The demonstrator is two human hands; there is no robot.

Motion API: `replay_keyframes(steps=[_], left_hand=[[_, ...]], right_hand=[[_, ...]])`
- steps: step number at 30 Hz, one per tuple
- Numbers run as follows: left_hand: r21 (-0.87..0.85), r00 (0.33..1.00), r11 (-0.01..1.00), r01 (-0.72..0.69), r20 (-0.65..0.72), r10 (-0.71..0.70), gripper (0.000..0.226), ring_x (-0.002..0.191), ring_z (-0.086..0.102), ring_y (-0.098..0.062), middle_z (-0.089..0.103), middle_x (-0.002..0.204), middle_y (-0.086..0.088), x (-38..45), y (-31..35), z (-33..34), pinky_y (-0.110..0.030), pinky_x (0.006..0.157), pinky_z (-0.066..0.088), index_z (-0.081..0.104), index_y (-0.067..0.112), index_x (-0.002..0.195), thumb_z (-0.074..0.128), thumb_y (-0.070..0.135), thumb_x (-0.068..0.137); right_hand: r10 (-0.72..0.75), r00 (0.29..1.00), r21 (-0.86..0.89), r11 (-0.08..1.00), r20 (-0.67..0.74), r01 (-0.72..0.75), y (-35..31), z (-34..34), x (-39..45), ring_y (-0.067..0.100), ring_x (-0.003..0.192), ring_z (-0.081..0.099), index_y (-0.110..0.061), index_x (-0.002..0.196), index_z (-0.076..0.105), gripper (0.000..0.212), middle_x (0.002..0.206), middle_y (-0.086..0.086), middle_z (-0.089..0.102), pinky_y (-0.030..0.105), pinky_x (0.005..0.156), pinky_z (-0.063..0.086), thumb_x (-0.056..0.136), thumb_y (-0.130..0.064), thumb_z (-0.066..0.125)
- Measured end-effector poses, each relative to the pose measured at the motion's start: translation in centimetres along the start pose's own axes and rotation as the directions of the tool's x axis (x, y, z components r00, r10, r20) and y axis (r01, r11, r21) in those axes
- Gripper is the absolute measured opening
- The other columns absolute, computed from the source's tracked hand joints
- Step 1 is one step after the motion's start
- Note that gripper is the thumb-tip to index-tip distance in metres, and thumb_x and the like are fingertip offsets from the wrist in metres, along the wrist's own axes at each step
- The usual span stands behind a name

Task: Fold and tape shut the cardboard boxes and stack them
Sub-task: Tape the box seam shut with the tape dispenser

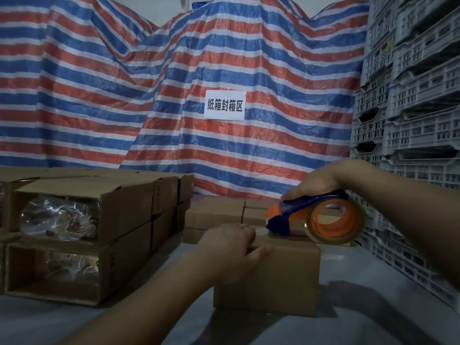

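Looking down from the head view, a small box (267, 272) sits on the grey table (348, 317) near the front, its flaps folded down. The left hand (230, 241) lies over the box's top left edge, fingers bent down on the top and thumb against the near side, holding it steady. The right hand (315, 181) is wrapped round the blue handle of a tape gun (311, 219), whose orange nose rests on the box top at its far right part; a roll of clear tape (336, 220) sits in the gun, hanging just past the box's right end.

Behind the box, closed boxes (216, 215) lie in a low stack on the table. To the left, open-ended boxes (82, 235) are stacked two high, with crinkled clear plastic showing inside. A red, white and blue striped tarp (174, 83) hangs across the back with a white sign (225, 105) stuck on it. Grey plastic crates (410, 95) are stacked high along the right side.
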State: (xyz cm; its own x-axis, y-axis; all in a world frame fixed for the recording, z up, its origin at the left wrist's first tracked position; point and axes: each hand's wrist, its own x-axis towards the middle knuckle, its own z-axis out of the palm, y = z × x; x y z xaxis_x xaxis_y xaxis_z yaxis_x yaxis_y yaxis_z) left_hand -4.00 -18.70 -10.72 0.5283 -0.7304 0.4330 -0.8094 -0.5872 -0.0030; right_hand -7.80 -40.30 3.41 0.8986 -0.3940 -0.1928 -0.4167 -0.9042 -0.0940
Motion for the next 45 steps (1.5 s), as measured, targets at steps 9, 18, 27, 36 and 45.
replay_keyframes(steps=[9, 18, 27, 36, 45], left_hand=[[-0.012, 0.999, 1.000, -0.004, -0.039, 0.004, 0.058, 0.107, 0.054, -0.012, 0.058, 0.121, 0.005, 0.1, -0.2, 0.5, -0.031, 0.090, 0.045, 0.053, 0.027, 0.128, 0.030, 0.069, 0.094], [-0.047, 0.993, 0.994, 0.099, 0.075, -0.096, 0.061, 0.077, 0.058, -0.009, 0.063, 0.086, 0.006, 2.5, 1.8, -1.0, -0.027, 0.067, 0.047, 0.061, 0.027, 0.098, 0.034, 0.080, 0.085], [0.049, 0.998, 0.997, -0.067, -0.002, 0.067, 0.056, 0.090, 0.045, -0.008, 0.059, 0.115, 0.004, 2.8, 4.4, 1.6, -0.029, 0.079, 0.038, 0.054, 0.027, 0.118, 0.038, 0.073, 0.090], [0.021, 0.998, 0.998, -0.056, 0.008, 0.056, 0.063, 0.112, 0.053, -0.013, 0.056, 0.130, 0.004, 2.7, 4.4, 1.6, -0.032, 0.095, 0.041, 0.049, 0.029, 0.132, 0.036, 0.073, 0.089], [0.021, 0.992, 0.997, -0.075, 0.100, 0.073, 0.082, 0.139, 0.035, -0.023, 0.035, 0.154, -0.002, 4.0, 7.2, 0.5, -0.042, 0.112, 0.029, 0.023, 0.029, 0.152, 0.046, 0.073, 0.087]], right_hand=[[0.069, 0.997, 0.031, 0.997, -0.037, -0.068, 5.2, 0.1, -0.7, 0.012, 0.060, 0.065, -0.016, 0.099, 0.068, 0.064, 0.074, 0.001, 0.072, 0.024, 0.066, 0.052, 0.087, -0.075, 0.047], [0.086, 0.993, 0.096, 0.992, -0.082, -0.078, 6.2, 1.3, 0.2, 0.009, 0.050, 0.062, -0.018, 0.094, 0.066, 0.062, 0.059, -0.004, 0.068, 0.020, 0.053, 0.049, 0.083, -0.078, 0.053], [0.005, 0.997, 0.112, 0.994, -0.075, 0.004, 7.3, 1.4, 0.6, 0.007, 0.050, 0.063, -0.020, 0.089, 0.067, 0.061, 0.060, -0.005, 0.069, 0.020, 0.055, 0.049, 0.086, -0.078, 0.047], [-0.075, 0.989, 0.201, 0.975, -0.124, 0.099, 12.3, 3.0, 1.0, 0.013, 0.065, 0.067, -0.020, 0.100, 0.068, 0.064, 0.078, -0.002, 0.074, 0.030, 0.073, 0.052, 0.081, -0.078, 0.050], [-0.223, 0.954, 0.327, 0.903, -0.198, 0.279, 12.8, 6.6, 1.1, 0.003, 0.068, 0.064, -0.018, 0.111, 0.065, 0.048, 0.084, -0.006, 0.070, 0.016, 0.066, 0.050, 0.099, -0.059, 0.044]])
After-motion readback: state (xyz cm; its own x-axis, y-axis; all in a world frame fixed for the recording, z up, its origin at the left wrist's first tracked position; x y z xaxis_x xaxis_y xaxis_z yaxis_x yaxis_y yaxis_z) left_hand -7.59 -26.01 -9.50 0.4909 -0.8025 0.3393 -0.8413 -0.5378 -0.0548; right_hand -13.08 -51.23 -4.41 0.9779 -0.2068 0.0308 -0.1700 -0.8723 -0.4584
